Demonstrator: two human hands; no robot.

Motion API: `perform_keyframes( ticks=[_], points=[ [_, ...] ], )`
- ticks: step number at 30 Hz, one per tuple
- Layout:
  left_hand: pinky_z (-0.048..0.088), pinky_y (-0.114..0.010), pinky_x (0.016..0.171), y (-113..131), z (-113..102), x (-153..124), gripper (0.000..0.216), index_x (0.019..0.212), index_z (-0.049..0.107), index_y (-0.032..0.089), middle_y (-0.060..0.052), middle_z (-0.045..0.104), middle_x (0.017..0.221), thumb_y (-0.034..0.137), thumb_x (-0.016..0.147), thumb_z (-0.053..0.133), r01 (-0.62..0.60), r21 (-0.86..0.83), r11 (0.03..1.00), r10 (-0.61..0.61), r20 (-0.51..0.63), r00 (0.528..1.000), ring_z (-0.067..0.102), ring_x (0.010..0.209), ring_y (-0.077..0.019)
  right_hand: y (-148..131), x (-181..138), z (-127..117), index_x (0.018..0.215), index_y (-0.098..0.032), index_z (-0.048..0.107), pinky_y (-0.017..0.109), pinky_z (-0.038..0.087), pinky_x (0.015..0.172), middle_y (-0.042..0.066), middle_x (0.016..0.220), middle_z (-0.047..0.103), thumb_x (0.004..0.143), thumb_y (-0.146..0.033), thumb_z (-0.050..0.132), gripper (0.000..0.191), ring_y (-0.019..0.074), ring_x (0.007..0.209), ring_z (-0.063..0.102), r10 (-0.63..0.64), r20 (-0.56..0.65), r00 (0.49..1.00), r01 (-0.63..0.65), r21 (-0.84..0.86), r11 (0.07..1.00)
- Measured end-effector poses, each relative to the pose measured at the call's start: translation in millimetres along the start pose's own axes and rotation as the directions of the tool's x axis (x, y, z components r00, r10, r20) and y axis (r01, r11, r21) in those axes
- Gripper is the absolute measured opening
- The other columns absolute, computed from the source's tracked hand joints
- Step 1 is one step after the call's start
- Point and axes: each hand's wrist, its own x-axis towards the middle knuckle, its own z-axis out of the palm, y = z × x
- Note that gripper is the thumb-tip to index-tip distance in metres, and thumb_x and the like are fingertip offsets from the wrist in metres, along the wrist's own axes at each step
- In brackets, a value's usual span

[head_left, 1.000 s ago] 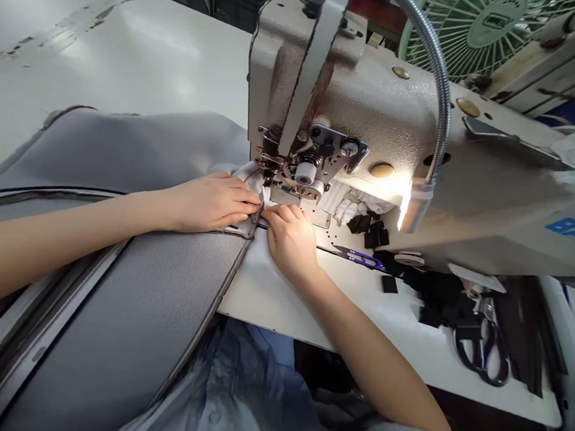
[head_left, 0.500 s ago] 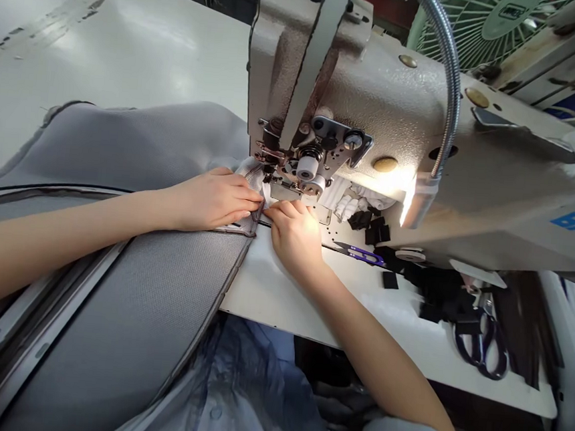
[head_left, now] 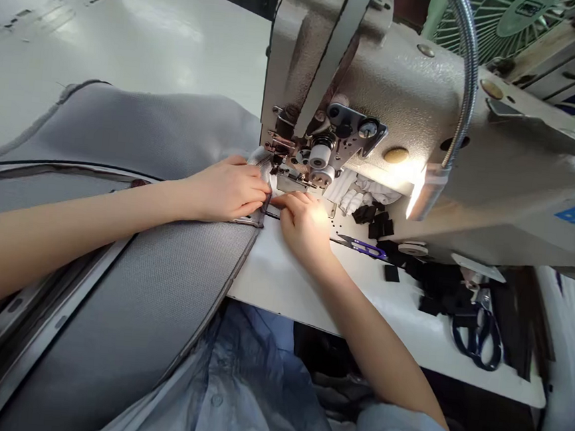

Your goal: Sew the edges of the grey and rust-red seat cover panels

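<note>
grey mesh fabric panel point(head_left: 131, 275) lies near and left of the steel presser foot point(head_left: 291, 172), its bound edge running up to the foot. left hand point(head_left: 226, 190) clamps that edge, fingers together; right hand point(head_left: 304, 227), fingers curled on the white table top point(head_left: 272, 274), touches the edge, grip unclear.

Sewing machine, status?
Left hand on grey mesh fabric by the presser foot. Right hand beside it, at the fabric edge. Thread snips and black patches lie to the right.
</note>
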Motion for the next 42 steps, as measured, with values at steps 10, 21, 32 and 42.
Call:
perform_keyframes(
  ticks=[10, 21, 32, 42],
  points=[
    [0.036, -0.038, 0.091, -11.6, 2.2, -10.8, 0.043, 0.119, 0.068, 0.023, -0.001, 0.071, 0.120, 0.037, 0.103, 0.031, 0.064, -0.127, 0.990, -0.067, -0.021, 0.997, 0.058, 0.106, -0.0229, -2.5, -2.4, 4.2, 0.106, -0.018, 0.075, 0.037, 0.038, 0.082, 0.007, 0.109, 0.071, 0.092, -0.010, 0.045, 0.034, 0.0240, 0.096, 0.056, -0.094, 0.007, 0.996, 0.095, -0.071, 0.993],
    [0.039, -0.038, 0.080, 0.7, -3.2, 1.6, 0.034, 0.092, 0.071, 0.019, -0.006, 0.073, 0.096, 0.028, 0.100, 0.039, -0.031, 0.099, 0.995, 0.028, 0.024, 0.999, 0.058, 0.091, -0.0233, 2.3, 2.3, 12.1, 0.093, -0.017, 0.068, 0.033, 0.041, 0.076, 0.005, 0.091, 0.070, 0.091, -0.015, 0.047, 0.021, 0.0203, 0.085, 0.060, 0.018, -0.145, 0.989, -0.002, 0.113, 0.994],
    [0.037, -0.040, 0.081, -1.0, -4.2, -1.0, 0.034, 0.081, 0.064, 0.019, -0.004, 0.070, 0.087, 0.027, 0.100, 0.037, -0.043, 0.117, 0.992, 0.040, 0.031, 0.999, 0.057, 0.089, -0.0234, 0.2, 14.5, 22.5, 0.084, -0.018, 0.064, 0.033, 0.033, 0.071, 0.006, 0.084, 0.067, 0.096, -0.022, 0.052, 0.017, 0.0210, 0.081, 0.058, -0.041, -0.166, 0.985, 0.039, -0.014, 0.999],
    [0.044, -0.041, 0.087, -1.3, 1.3, -1.4, 0.029, 0.113, 0.060, 0.014, -0.012, 0.065, 0.112, 0.026, 0.092, 0.044, 0.099, 0.013, 0.995, -0.099, 0.002, 0.995, 0.060, 0.096, -0.0261, -0.4, 18.5, 27.2, 0.090, -0.016, 0.067, 0.034, 0.036, 0.075, 0.008, 0.089, 0.067, 0.100, -0.023, 0.045, 0.024, 0.0227, 0.086, 0.057, -0.134, -0.127, 0.983, 0.127, -0.063, 0.990]
  ],
)
